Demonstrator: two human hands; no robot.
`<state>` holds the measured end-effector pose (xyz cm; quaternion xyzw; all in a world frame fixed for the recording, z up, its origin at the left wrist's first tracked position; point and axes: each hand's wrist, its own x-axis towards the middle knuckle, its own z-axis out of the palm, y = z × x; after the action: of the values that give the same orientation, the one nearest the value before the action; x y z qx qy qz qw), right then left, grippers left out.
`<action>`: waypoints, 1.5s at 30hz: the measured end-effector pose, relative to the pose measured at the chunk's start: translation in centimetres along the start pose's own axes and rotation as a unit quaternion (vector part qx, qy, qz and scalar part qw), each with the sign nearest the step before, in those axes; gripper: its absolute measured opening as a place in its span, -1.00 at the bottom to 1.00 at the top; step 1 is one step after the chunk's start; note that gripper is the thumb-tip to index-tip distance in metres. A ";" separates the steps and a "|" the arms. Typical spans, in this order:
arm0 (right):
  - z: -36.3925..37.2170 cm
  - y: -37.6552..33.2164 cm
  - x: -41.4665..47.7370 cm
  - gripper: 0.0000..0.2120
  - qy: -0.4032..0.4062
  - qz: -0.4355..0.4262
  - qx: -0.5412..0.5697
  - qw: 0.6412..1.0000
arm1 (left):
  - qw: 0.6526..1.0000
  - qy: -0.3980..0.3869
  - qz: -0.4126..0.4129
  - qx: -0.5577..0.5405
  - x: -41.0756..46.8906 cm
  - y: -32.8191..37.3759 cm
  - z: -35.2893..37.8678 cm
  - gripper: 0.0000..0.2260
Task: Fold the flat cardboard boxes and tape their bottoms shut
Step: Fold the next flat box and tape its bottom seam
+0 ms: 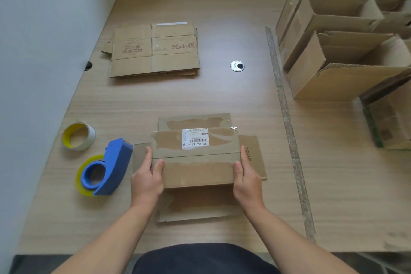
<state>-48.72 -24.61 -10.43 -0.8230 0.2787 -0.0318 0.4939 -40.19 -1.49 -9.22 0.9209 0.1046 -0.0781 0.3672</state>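
On the box (pixel 195 173) nearest you, the white label (pixel 195 139) carries a barcode and the code 159-159-L11-010. Its right flap (pixel 253 155) reads 1KG1, then a blurred character. Farther up the bench (pixel 222 95), the flat stack (pixel 154 51) shows 沈小糕 on the right and 非遗工坊 on the left.

A packing station set up on an office-style desk (pixel 200 95): pale wood-grain top with a round cable grommet (pixel 237 66), bare white wall (pixel 33 29) on the left. A stack of flat cartons (pixel 154 51) lies at the back, made-up open boxes (pixel 333 55) line the right, and a tape dispenser (pixel 113 164) and tape roll (pixel 79 135) sit front-left.
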 end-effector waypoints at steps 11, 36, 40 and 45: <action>-0.5 -1.8 0.8 -0.57 0.012 0.064 -0.031 0.997 | 0.991 -0.061 -0.032 -0.114 -0.1 -0.6 -0.7 -0.53; 1.3 -4.4 4.6 -0.68 0.004 0.128 -0.023 0.991 | 0.995 -0.015 -0.091 -0.025 2.4 2.9 0.7 -0.27; -0.2 -3.7 5.1 -0.82 -0.028 0.094 -0.007 0.995 | 0.984 -0.018 -0.095 -0.149 3.0 1.7 -0.9 -0.60; -1.5 -4.7 6.3 -0.49 -0.052 0.076 0.021 0.996 | 0.988 -0.045 -0.024 -0.147 3.5 1.3 -2.6 -0.69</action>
<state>-41.92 -27.20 -7.17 -0.7897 0.3134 0.0433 0.5257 -36.34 -0.11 -7.30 0.8498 0.1200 -0.1121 0.5009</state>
